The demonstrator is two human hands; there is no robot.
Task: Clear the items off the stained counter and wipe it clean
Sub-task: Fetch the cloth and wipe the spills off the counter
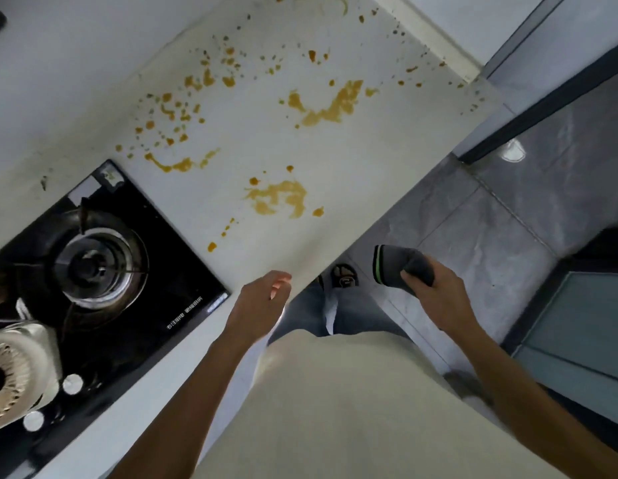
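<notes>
The white counter (pixel 252 140) runs from the lower left to the upper right and carries many orange-brown stains (pixel 280 198), splashes and drops. My right hand (pixel 439 288) grips a dark grey folded cloth (pixel 401 264) with a green stripe, held over the floor just off the counter's front edge. My left hand (pixel 259 302) hovers at the counter's front edge with relaxed fingers and holds nothing.
A black gas hob (pixel 103 261) with a round burner is set into the counter at the left; a pale pot (pixel 14 371) stands on its near burner. Grey floor tiles (pixel 490 243) lie at the right, beside a dark door frame (pixel 549 98).
</notes>
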